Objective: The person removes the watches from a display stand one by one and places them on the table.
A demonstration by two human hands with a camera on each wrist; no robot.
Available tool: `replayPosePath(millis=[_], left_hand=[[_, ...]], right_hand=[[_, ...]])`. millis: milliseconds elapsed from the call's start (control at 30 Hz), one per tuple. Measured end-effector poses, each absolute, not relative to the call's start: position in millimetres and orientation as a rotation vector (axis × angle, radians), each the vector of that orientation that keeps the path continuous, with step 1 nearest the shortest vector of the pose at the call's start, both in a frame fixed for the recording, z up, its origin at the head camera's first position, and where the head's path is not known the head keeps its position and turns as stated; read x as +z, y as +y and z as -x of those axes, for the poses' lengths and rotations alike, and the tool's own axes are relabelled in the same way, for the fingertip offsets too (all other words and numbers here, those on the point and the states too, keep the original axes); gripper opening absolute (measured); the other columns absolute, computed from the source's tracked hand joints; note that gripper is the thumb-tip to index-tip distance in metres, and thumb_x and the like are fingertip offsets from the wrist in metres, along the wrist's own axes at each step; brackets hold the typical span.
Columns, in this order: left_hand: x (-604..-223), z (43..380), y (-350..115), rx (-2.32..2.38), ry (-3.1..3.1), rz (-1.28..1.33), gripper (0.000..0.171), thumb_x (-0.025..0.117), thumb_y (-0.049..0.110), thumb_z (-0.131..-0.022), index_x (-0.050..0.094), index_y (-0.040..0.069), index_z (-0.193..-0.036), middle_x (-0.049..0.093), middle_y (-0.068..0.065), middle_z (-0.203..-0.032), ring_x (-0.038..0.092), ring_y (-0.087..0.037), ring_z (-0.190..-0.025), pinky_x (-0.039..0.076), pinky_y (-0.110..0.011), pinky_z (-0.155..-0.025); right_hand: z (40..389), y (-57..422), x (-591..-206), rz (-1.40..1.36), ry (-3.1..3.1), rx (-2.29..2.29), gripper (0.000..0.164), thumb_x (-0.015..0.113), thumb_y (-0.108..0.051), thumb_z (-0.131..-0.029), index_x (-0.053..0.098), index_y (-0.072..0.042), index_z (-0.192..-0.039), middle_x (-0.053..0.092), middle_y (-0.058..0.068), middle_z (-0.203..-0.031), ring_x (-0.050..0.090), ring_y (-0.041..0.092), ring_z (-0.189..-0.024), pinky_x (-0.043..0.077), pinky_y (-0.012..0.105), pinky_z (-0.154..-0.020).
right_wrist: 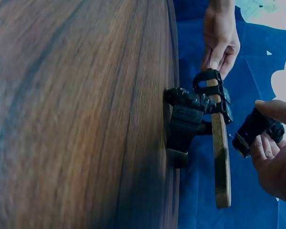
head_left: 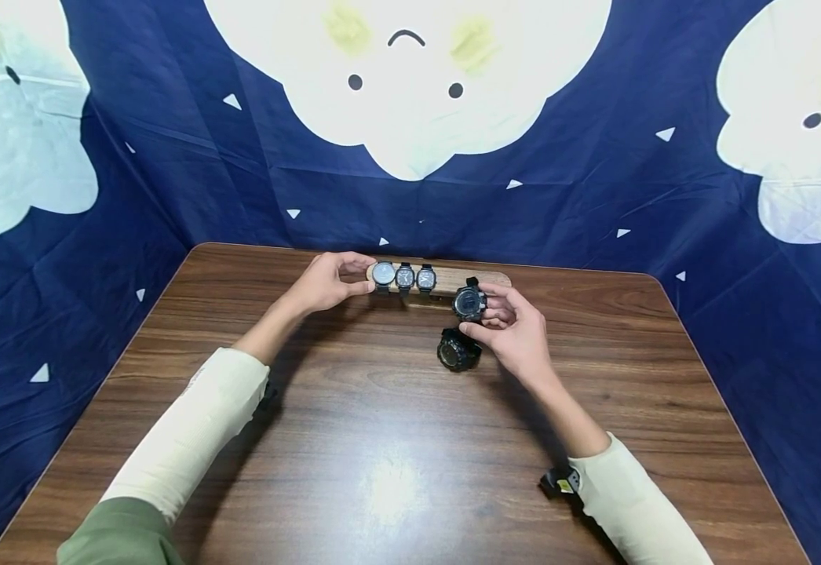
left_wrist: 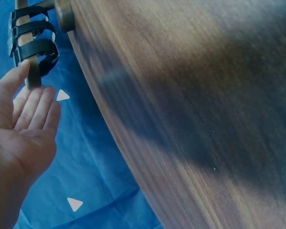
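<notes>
risking a drop of the held black watch (head_left: 469,303), right of centre in the head view, through any loosening of the right hand (head_left: 516,333). could also nudge the loose watch (head_left: 456,351), lying on the table (head_left: 311,471) just below it in that frame, by swinging too low. might tip or twist the wooden bar (head_left: 447,281), upper centre, by pushing hard against its unheld right end without enough steadying at the left. could jostle the three mounted watches (head_left: 405,276), lined up along the bar's left half, likewise. as for grip: grasping the held black watch in the right hand, with thumb and fingers parted only by the watch's width, apart from the bar in the right wrist view. pinching the bar's left end with the left hand (head_left: 329,281), thumb against one face and fingers reaching the end at upper left of the left wrist view, too indistinct there for judging firmness
</notes>
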State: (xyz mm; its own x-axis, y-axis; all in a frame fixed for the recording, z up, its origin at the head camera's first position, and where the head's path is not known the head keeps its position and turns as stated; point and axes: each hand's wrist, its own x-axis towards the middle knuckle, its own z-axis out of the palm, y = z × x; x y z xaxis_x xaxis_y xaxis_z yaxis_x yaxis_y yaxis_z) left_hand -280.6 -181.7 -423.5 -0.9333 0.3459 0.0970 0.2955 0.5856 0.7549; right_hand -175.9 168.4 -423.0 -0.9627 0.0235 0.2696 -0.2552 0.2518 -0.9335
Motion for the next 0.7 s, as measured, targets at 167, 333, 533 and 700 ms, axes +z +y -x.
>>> replayPosePath(millis=[167, 333, 533, 700], left_hand=[[-422.8, 280.5, -181.2, 1.289, 2.744, -0.557, 0.048, 0.087, 0.018, -0.099, 0.074, 0.005, -0.143, 0.08, -0.02, -0.139, 0.075, -0.038, -0.134, 0.053, -0.055, -0.123], [-423.4, 281.4, -182.0, 1.289, 2.745, -0.552, 0.048, 0.087, 0.018, -0.099, 0.075, 0.005, -0.143, 0.08, -0.02, -0.139, 0.075, -0.038, -0.134, 0.052, -0.055, -0.123], [-422.2, 280.4, -181.6, 1.29, 2.742, -0.558, 0.048, 0.088, 0.018, -0.099, 0.075, 0.005, -0.143, 0.08, -0.02, -0.139, 0.075, -0.037, -0.134, 0.053, -0.055, -0.123], [-421.4, 280.3, -181.4, 1.3, 2.74, -0.561, 0.048, 0.088, 0.018, -0.098, 0.075, 0.005, -0.142, 0.08, -0.02, -0.138, 0.075, -0.037, -0.134, 0.053, -0.055, -0.123]], right_hand=[[174.6, 162.5, -421.4, -0.248, -2.312, 1.798, 0.069, 0.099, 0.008, -0.076, 0.074, -0.002, -0.14, 0.079, 0.027, -0.116, 0.073, 0.002, -0.088, 0.063, 0.014, -0.083], [172.9, 155.9, -420.4, -0.277, -2.306, 1.833, 0.069, 0.098, 0.008, -0.076, 0.073, -0.001, -0.139, 0.079, 0.027, -0.115, 0.073, 0.003, -0.088, 0.064, 0.015, -0.083], [171.1, 148.2, -423.4, -0.302, -2.317, 1.832, 0.066, 0.098, 0.009, -0.077, 0.073, 0.0, -0.138, 0.08, 0.028, -0.115, 0.073, 0.002, -0.088, 0.064, 0.015, -0.084], [169.2, 142.3, -423.2, -0.309, -2.327, 1.832, 0.066, 0.098, 0.008, -0.076, 0.074, 0.0, -0.138, 0.08, 0.027, -0.115, 0.073, 0.002, -0.087, 0.064, 0.014, -0.084]])
